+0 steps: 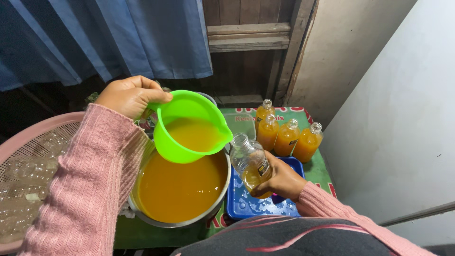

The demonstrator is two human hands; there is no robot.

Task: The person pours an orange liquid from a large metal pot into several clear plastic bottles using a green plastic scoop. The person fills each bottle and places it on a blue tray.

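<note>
Blue curtain [109,38] hanging at upper left, dark wooden planks [249,38] behind, pale plaster wall [403,109] at right

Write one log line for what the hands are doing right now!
left hand: holds green plastic jug tilted | right hand: holds clear plastic bottle, partly filled | below: metal pot of orange liquid

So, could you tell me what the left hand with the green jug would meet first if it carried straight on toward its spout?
Most likely the bottle in the right hand; the green jug in the left hand has its spout beside the bottle's mouth, though depth is unclear.
</note>
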